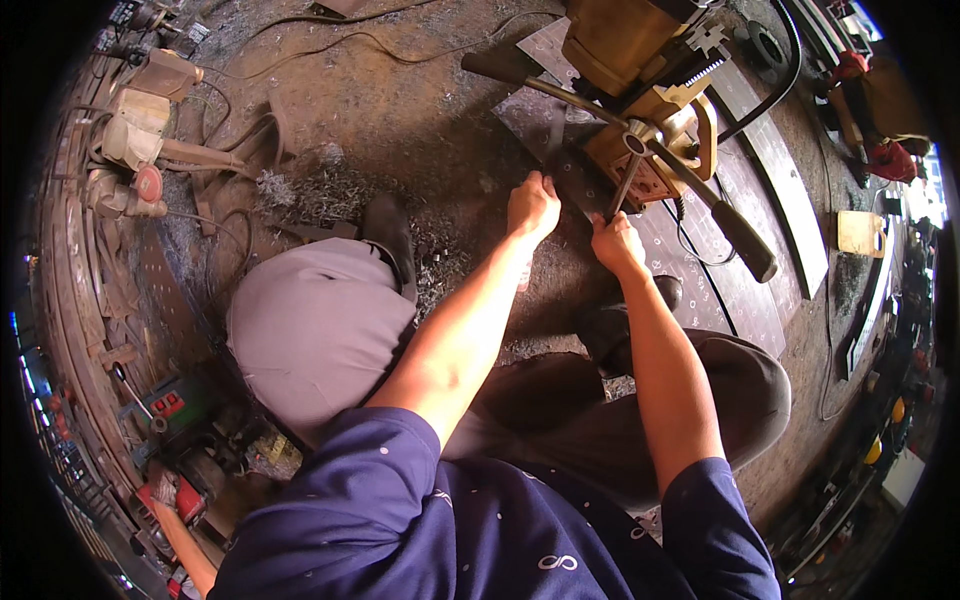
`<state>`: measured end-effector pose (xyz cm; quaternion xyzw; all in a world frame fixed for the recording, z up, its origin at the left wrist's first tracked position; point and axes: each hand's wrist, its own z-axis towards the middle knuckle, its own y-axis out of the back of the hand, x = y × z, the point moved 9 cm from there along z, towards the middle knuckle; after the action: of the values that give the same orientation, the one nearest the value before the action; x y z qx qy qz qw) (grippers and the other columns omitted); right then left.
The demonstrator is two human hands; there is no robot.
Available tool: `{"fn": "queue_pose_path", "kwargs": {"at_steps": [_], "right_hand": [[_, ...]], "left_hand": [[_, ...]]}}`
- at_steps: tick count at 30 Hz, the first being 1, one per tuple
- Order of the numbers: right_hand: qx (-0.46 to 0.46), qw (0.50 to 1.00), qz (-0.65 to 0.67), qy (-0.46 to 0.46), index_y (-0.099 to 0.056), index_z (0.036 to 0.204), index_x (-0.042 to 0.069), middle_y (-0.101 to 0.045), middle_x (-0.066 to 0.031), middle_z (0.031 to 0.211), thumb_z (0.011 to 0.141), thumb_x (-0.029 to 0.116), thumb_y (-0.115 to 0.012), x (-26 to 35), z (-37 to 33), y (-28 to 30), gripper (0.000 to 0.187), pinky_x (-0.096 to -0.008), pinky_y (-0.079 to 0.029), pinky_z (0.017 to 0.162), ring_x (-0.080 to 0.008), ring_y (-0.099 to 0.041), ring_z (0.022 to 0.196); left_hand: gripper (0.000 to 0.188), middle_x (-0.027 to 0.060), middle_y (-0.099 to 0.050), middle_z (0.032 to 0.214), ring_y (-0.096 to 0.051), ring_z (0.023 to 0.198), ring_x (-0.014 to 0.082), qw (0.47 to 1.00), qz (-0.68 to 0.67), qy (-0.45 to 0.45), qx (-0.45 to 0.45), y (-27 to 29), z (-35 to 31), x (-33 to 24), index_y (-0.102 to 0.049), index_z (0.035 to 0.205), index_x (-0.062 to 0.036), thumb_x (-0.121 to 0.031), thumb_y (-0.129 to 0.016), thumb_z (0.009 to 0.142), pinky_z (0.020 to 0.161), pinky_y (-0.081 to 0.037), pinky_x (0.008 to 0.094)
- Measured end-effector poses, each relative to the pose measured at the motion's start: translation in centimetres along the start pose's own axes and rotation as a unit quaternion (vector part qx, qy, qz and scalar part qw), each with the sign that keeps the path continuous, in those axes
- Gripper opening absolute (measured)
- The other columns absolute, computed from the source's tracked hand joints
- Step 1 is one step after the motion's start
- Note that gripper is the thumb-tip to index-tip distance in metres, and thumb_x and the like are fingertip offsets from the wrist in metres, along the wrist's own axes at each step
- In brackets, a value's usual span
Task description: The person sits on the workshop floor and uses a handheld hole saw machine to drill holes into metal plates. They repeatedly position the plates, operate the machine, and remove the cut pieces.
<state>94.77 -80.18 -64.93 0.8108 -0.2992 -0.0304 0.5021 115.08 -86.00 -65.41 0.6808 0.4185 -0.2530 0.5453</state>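
Note:
A yellow magnetic drill press point(650, 120) stands on dark steel plates point(690, 265) ahead of me, to the right. Its feed handle has several spokes around a round hub point(640, 138), two of them with black grips. My right hand point(618, 243) is closed at the end of the spoke point(624, 188) that points toward me. Just left of it, my left hand point(535, 208) is closed with its fingertips together, near the plate's edge and below the drill. Whatever those fingers hold, if anything, is hidden.
Metal shavings point(325, 185) lie in a heap on the floor left of my foot. Another yellow machine point(140, 125) and cables are at the far left. A co-worker's hand point(165, 490) is near a red and green machine at lower left. A yellow jerrycan point(860, 232) stands right.

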Motion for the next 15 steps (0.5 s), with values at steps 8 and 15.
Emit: {"fn": "queue_pose_path", "kwargs": {"at_steps": [8, 15], "right_hand": [[0.01, 1.0, -0.005, 0.012, -0.055, 0.124, -0.003, -0.068, -0.0336, 0.119, 0.103, 0.052, -0.051, 0.4, 0.4, -0.3, 0.058, -0.0554, -0.051, 0.099, -0.0502, -0.065, 0.115], [-0.011, 1.0, 0.004, 0.022, -0.058, 0.121, -0.003, -0.068, -0.0353, 0.116, 0.103, 0.051, -0.052, -0.4, 0.0, 0.1, 0.058, -0.0566, -0.052, 0.097, -0.052, -0.066, 0.112]], "left_hand": [[0.035, 0.0343, -0.069, 0.098, -0.067, 0.098, 0.0543, 1.0, -0.004, 0.001, 0.003, -0.3, -0.1, 0.9, -0.062, 0.104, 0.0009, -0.032, -0.049, 0.106, 0.083, -0.054, 0.0592], [0.037, 0.0328, -0.071, 0.103, -0.068, 0.103, 0.0519, 0.994, -0.07, 0.081, -0.032, 0.0, -1.0, 1.7, -0.063, 0.108, 0.0009, -0.033, -0.048, 0.106, 0.089, -0.054, 0.0566]]}}
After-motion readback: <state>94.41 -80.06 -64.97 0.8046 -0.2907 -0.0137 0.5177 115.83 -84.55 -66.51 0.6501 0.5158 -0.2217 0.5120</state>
